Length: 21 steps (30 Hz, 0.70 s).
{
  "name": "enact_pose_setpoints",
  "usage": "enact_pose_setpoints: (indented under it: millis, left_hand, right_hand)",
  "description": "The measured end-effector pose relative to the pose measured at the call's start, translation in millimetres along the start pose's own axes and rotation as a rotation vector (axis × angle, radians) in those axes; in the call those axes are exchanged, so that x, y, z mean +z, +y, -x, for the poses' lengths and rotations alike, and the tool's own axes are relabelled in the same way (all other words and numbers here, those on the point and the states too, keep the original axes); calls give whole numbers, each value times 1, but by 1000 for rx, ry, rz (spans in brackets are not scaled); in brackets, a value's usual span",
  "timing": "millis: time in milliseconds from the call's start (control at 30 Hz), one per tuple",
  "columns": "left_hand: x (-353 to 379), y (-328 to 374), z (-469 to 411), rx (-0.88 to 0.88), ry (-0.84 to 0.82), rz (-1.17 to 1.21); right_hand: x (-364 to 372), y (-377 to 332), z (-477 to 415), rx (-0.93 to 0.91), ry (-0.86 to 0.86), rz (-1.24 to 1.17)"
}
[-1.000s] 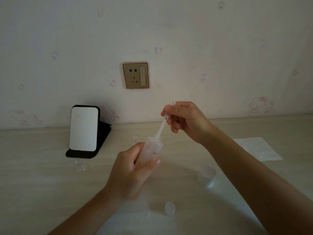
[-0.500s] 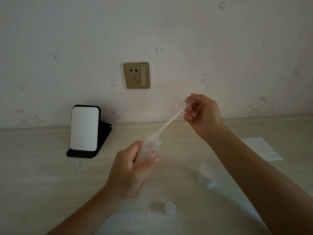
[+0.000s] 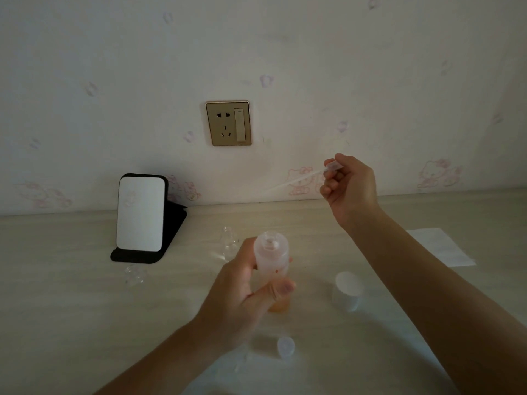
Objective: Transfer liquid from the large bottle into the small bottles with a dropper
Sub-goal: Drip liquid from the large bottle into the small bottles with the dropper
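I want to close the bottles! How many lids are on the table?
2: a big white lid right of the large bottle, and a small clear lid in front of it. Others may be hidden.

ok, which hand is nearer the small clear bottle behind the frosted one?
Left. Left hand, gripping the frosted plastic bottle, is beside the small clear bottle; right hand, pinching the clear dropper, is raised far right.

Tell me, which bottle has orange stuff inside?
The big frosted bottle in the left hand; orange liquid shows at its bottom. The small clear bottle behind it looks empty.
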State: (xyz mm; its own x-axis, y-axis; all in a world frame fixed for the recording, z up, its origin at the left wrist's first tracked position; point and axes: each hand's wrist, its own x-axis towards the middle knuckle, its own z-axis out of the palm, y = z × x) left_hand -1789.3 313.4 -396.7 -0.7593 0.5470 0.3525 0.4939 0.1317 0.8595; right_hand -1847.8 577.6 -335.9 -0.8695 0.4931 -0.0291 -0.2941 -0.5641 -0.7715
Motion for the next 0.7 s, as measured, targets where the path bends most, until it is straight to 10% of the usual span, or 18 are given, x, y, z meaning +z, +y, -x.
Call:
enact_pose_setpoints:
  millis: [333,467,567,700]
  left_hand:
    - [5,1,0,47,19,31]
    - [-7,-3,-7,211,380,122]
    - [-30,-15,-21,119,597,35]
    - [-44,-41,-31,-153,400,-182]
  right_hand:
    - [3,5,3,-11,-17,40]
    - [3,6,3,-13,-18,52]
    - [2,8,3,-16,-9,53]
    - [2,9,3,-15,-7,70]
